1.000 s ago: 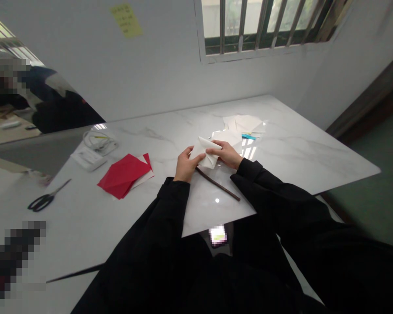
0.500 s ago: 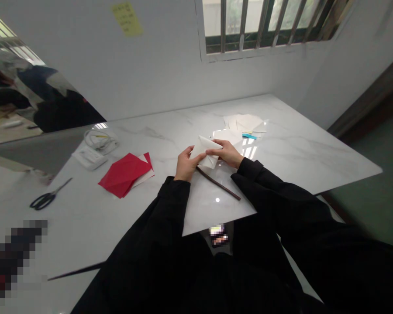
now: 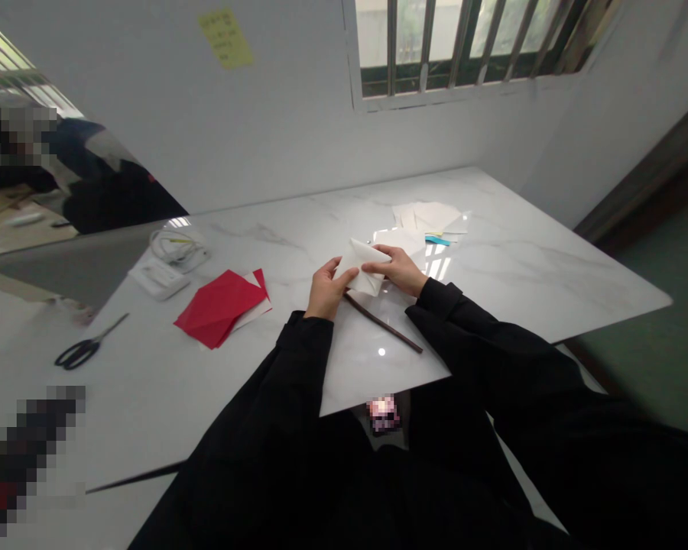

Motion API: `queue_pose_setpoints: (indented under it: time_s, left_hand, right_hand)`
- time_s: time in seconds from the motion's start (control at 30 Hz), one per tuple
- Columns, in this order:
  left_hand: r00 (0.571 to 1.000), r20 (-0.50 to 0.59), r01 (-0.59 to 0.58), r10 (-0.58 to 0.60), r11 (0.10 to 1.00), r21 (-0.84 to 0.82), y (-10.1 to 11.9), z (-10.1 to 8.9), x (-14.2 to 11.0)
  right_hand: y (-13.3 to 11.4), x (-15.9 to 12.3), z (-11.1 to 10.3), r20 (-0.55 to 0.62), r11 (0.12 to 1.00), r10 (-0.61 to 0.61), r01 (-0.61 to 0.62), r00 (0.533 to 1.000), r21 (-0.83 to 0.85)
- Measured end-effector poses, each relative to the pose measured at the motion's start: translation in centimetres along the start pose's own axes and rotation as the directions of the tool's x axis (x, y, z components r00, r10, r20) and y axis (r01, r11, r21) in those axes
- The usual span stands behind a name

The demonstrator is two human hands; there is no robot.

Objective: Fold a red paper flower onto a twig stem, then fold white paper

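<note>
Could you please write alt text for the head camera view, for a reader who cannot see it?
The person's left hand and right hand hold a folded white paper over a white marble table. Red paper and black-handled scissors lie to the left, with loose white sheets ahead.

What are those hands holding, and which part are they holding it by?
A folded white paper. The left hand grips its left side, while the right hand has its fingers across its upper right side.
</note>
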State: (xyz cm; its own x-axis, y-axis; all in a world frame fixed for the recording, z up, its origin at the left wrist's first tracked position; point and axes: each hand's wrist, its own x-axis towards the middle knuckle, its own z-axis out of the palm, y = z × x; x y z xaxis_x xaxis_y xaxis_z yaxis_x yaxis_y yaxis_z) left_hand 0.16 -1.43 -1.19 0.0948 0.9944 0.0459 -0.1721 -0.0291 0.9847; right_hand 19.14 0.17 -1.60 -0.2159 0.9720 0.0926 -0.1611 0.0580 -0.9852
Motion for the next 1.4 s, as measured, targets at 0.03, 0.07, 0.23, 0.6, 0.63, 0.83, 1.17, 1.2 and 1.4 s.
queue_pose_setpoints:
  time_s: [0.03, 0.07, 0.23, 0.6, 0.63, 0.83, 1.17, 1.2, 1.4]
  left_hand:
    - [1.0, -0.006, -0.002, 0.002, 1.0, 0.005, -0.06, -0.03, 0.02]
    - [1.0, -0.013, -0.004, 0.004, 1.0, 0.008, -0.12, -0.05, 0.04]
    - [0.999, -0.037, -0.012, 0.012, 1.0, 0.02, -0.25, -0.13, 0.07]
    - [0.999, -0.046, -0.02, 0.022, 0.999, 0.041, -0.31, -0.3, 0.08]
    - [0.999, -0.048, -0.017, 0.019, 0.999, 0.039, -0.27, -0.27, 0.04]
    - [1.0, -0.022, -0.018, 0.019, 0.998, 0.059, -0.08, -0.07, -0.14]
    - [0.997, -0.045, -0.051, 0.056, 0.992, 0.115, -0.25, -0.42, 0.05]
    - [0.997, -0.045, -0.05, 0.056, 0.992, 0.115, -0.27, -0.44, 0.08]
    - [0.999, -0.027, -0.029, 0.031, 0.997, 0.065, -0.38, -0.41, 0.12]
  right_hand:
    - [-0.07, -0.05, 0.03, 0.003, 1.0, -0.006, 0.006, 1.0, 0.0]
    - [-0.12, -0.08, 0.06, 0.007, 1.0, -0.013, 0.013, 1.0, 0.001]
    - [-0.03, 0.05, 0.06, 0.025, 1.0, 0.023, -0.023, 0.999, -0.01]
    - [0.15, 0.25, -0.01, 0.033, 0.999, 0.039, -0.039, 0.999, -0.012]
    - [0.14, 0.23, 0.0, 0.032, 0.999, 0.039, -0.039, 0.999, -0.012]
    - [-0.16, -0.02, 0.11, 0.037, 0.999, 0.05, -0.049, 0.998, -0.014]
    - [-0.72, -0.23, 0.3, 0.068, 0.998, 0.058, -0.058, 0.996, -0.007]
    - [-0.68, -0.18, 0.28, 0.066, 0.998, 0.06, -0.061, 0.996, 0.005]
    - [0.0, 0.16, 0.06, 0.067, 0.999, 0.049, -0.049, 0.997, -0.009]
